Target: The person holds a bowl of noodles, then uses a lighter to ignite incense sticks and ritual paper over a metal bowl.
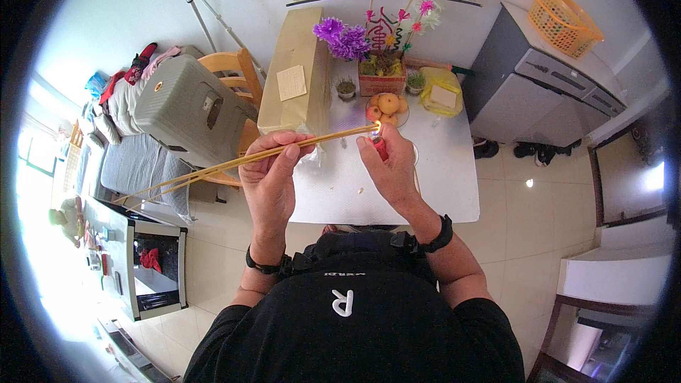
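A few thin yellow incense sticks [229, 164] run through the fingers of my left hand [272, 183], slanting up to the right. Their far tips meet a small flame [378, 127]. The flame rises from a red lighter [380, 148] gripped in my right hand [391, 165]. Below both hands lies a white-covered table [340, 197]. Just past the flame, a plate of orange fruit [389, 103] stands there. Behind it is a red box [381, 85] holding decorated sticks and artificial flowers, with purple flowers [343, 38] at its left.
A long tan box [290, 72] bearing a written note stands at the table's left. A yellow plastic bag [442, 97] lies at the right. Left is a wooden chair [242, 77] beside a grey plastic bin [186, 101]. A grey cabinet [537, 80] carries an orange basket [564, 21].
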Tool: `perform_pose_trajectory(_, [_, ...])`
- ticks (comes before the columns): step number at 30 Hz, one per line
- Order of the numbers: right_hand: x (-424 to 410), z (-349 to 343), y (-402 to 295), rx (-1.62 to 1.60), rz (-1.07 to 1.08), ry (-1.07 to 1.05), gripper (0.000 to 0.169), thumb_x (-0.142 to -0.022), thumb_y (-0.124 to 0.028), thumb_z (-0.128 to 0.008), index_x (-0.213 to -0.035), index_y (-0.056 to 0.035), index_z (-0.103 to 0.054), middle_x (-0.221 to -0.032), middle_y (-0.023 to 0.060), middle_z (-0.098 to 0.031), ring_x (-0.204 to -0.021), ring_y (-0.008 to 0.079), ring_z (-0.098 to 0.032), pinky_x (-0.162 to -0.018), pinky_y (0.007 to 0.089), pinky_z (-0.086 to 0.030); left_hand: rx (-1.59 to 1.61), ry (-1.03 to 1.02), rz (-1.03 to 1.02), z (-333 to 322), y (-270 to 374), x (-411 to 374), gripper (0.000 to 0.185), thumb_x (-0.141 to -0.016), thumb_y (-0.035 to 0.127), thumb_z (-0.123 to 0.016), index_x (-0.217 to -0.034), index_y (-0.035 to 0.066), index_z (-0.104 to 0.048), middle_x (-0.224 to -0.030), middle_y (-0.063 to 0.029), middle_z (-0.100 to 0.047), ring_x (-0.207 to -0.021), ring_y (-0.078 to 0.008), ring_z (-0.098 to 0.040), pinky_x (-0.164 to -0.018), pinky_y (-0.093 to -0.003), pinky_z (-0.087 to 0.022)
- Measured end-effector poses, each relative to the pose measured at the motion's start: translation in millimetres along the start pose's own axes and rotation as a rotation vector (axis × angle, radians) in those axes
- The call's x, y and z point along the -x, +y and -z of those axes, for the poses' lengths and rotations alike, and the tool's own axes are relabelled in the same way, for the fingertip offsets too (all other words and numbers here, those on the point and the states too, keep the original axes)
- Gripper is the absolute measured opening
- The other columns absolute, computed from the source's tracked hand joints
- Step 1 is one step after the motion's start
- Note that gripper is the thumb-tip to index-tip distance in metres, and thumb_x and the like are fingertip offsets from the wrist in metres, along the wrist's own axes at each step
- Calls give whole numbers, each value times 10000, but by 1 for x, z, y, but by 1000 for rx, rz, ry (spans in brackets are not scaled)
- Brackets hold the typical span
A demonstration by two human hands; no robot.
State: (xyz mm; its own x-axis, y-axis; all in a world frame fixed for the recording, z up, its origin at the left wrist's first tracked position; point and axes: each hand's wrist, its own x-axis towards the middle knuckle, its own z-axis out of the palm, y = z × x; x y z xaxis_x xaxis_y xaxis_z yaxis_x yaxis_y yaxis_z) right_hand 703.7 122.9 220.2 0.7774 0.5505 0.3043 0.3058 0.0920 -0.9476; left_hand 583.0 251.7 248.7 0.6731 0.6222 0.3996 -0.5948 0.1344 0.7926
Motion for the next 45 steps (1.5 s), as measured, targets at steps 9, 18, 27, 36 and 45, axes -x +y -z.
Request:
perform_pose_trajectory(9, [0, 1, 2, 8, 25, 6, 184, -803, -141, -625, -784, -12, -494, -553, -2, -499, -495, 38, -422, -435, 220, -356, -11, 3, -5, -1, 1, 1, 132, -849, -7, -550, -978, -25, -571, -959, -164, -618, -887, -229, -620, -809, -334, -522])
perform_pose_trajectory(18, [0, 3, -1, -22, 3, 3, 170, -806, -126, -620, -786, -12, -495, -545, -6, -499, -488, 37, -422, -435, 223, -363, -8, 0, -7, -3, -1, 0, 138, -850, 11, -562, -984, -18, -578, -964, -149, -612, -888, -223, -616, -805, -330, -523])
perform_pose_trajectory(27, [-1, 2, 3, 2, 30, 16, 190, -799, -139, -629, -774, -20, -483, -547, -1, -492, -491, 45, -425, -437, 230, -364, 21, -18, -17, -5, -3, -2, 114, -852, 15, -559, -961, -10, -582, -935, -115, -606, -895, -214, -615, -805, -317, -517])
perform_pose_trajectory(36, [-2, 1, 3, -7, 15, 9, 193, -799, -146, -627, -774, -19, -484, -543, -7, -491, -489, 37, -417, -435, 224, -358, 23, 15, -3, -4, -3, -3, 132, -860, 23, -552, -987, -8, -572, -926, -124, -621, -880, -215, -618, -809, -324, -504])
perform_pose_trajectory(45, [-3, 0, 1, -21, -4, 2, 183, -801, -148, -621, -783, -19, -492, -559, -14, -506, -492, 37, -424, -442, 218, -369, 6, 3, 3, 2, -5, -4, 139, -865, 37, -548, -996, -4, -569, -944, -103, -612, -863, -207, -610, -800, -336, -500])
